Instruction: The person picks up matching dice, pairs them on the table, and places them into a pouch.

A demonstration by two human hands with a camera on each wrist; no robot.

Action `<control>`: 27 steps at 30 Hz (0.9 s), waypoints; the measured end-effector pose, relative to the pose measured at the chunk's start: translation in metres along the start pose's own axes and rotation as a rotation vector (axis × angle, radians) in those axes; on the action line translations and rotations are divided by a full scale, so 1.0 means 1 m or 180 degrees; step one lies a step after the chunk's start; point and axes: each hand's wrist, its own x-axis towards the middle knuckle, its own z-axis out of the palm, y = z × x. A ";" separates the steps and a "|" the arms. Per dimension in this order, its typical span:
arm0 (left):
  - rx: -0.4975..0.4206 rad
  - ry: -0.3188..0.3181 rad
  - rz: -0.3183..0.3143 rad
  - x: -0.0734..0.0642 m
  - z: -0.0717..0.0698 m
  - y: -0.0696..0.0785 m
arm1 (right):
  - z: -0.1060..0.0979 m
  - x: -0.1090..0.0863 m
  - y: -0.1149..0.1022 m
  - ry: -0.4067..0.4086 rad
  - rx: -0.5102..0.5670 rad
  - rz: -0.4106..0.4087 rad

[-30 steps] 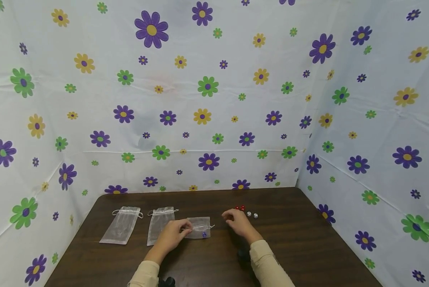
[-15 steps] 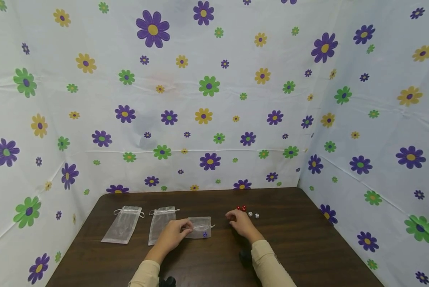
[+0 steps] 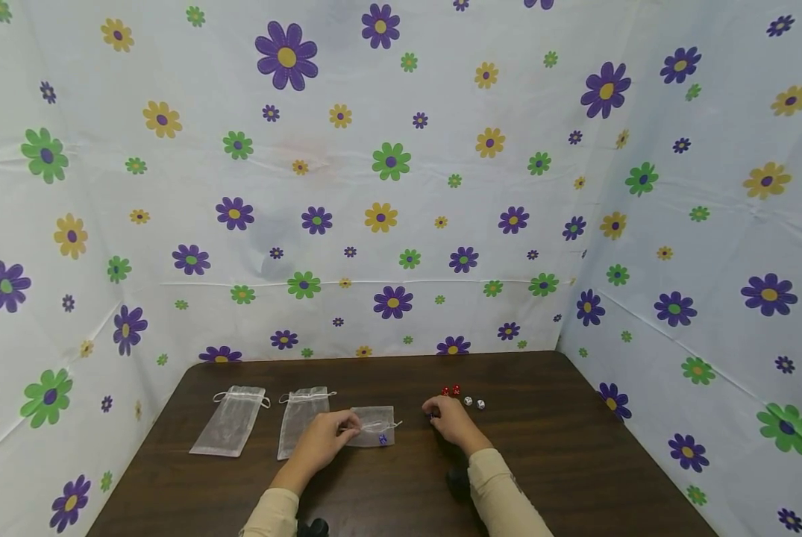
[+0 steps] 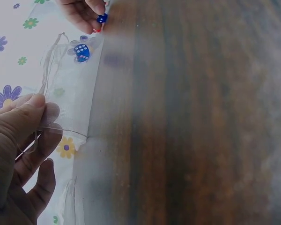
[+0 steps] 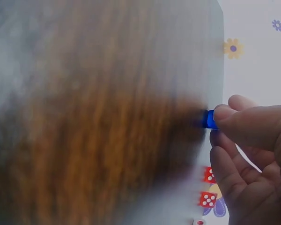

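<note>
My left hand (image 3: pixel 321 440) pinches one end of a small white sheer drawstring bag (image 3: pixel 380 415) between thumb and fingers. The bag lies sideways on the table, and one blue die (image 4: pixel 82 52) shows through its mesh. To the right of it, my right hand (image 3: pixel 454 419) pinches another blue die (image 5: pixel 210 119) between thumb and fingertip, low over the table. Two red dice (image 3: pixel 456 389) lie just beyond the right hand's knuckles. Beside them, a little to the right, are two white dice (image 3: pixel 468 401).
Two more sheer drawstring bags lie flat on the left: a farther one (image 3: pixel 229 425) and a nearer one (image 3: pixel 300 418) partly behind my left hand. The brown wooden table (image 3: pixel 542 477) ends at a flower-printed cloth (image 3: pixel 387 224) hung behind and along both sides.
My right hand has shifted very slightly, and a dark blue die now shows at its fingertips. The left hand and the bag have stayed in place.
</note>
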 end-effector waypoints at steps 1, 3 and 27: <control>-0.0001 0.0003 0.0007 0.000 0.000 0.000 | 0.001 0.000 0.001 0.0001 -0.0011 0.0000; 0.0001 0.0008 0.0012 -0.001 0.000 0.000 | 0.002 0.000 0.001 0.0004 -0.0017 0.0004; 0.0002 0.0015 -0.0006 -0.002 0.002 -0.002 | 0.001 0.000 -0.003 -0.0013 -0.0015 0.0030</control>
